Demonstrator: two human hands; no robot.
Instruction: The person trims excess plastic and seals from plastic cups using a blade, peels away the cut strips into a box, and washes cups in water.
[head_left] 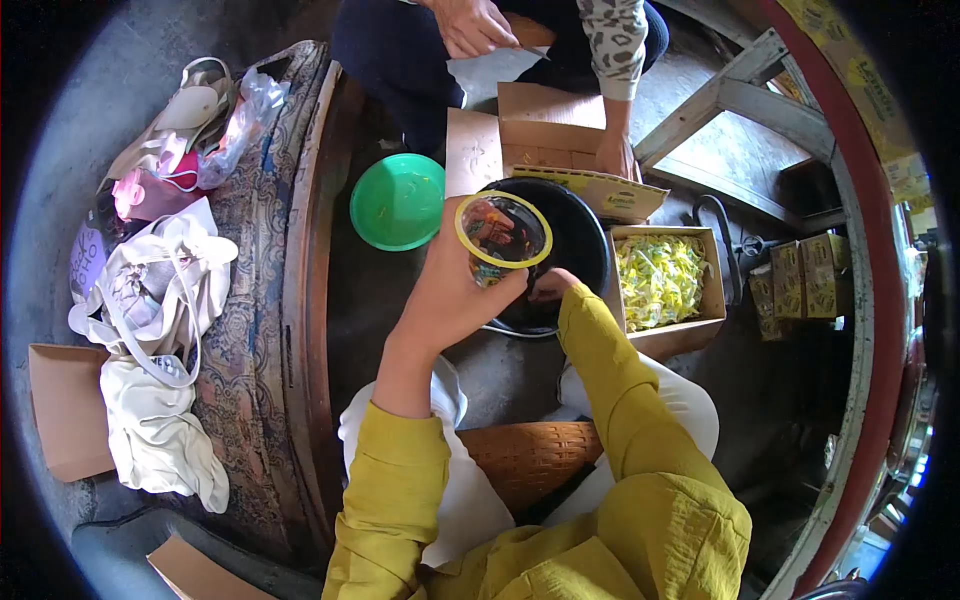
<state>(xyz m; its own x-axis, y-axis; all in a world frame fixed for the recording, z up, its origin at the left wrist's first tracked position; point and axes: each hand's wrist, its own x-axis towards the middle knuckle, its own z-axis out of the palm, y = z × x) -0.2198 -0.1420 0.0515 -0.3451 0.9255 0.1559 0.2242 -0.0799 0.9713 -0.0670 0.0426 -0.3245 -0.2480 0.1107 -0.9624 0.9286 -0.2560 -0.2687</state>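
"Cup (503, 232), in the head view: where is it, and why that way up?"

"Over the black tub (585, 235), in the left hand (440, 300), fingers curled closed round its side. Its yellow rim faces the camera, probably so the person can see inside"

"And the right hand (553, 285)?"

"Low in the tub, fingers partly bent; I can't tell whether they grip anything"

"Why's the box (690, 337) of yellow packets (660, 282) beside the tub?"

"Likely for easy reach"
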